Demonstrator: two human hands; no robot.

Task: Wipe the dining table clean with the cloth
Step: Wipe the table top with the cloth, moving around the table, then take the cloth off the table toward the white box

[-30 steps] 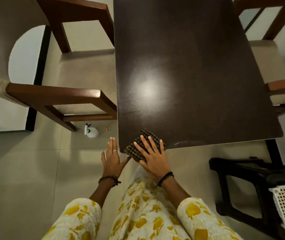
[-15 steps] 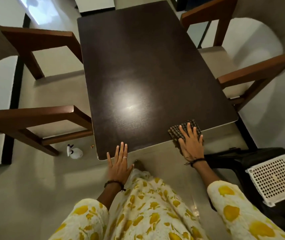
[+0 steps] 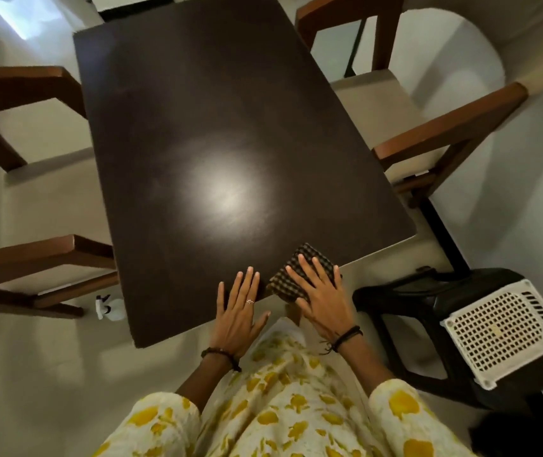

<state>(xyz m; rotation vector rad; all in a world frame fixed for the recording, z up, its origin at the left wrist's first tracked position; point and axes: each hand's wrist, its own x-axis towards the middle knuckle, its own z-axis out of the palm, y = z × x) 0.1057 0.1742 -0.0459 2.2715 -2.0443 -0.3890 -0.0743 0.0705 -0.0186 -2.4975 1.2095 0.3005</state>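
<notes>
Pressing the folded dark checked cloth (image 3: 300,275) flat at the dark rectangular wooden dining table's (image 3: 217,133) near edge, the right hand (image 3: 321,296) is spreading its fingers; the left hand (image 3: 239,310) is resting open beside it. Even pressure and overlapping strokes would likely serve best.

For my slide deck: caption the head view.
Right hand presses checked cloth at dark table's near edge.

Dining table (image 3: 230,127), dark brown rectangular top, glossy with central light glare, cloth (image 3: 291,282), dark checked, folded into a small pad, lying flat at near edge toward right corner, slightly overhanging
</notes>
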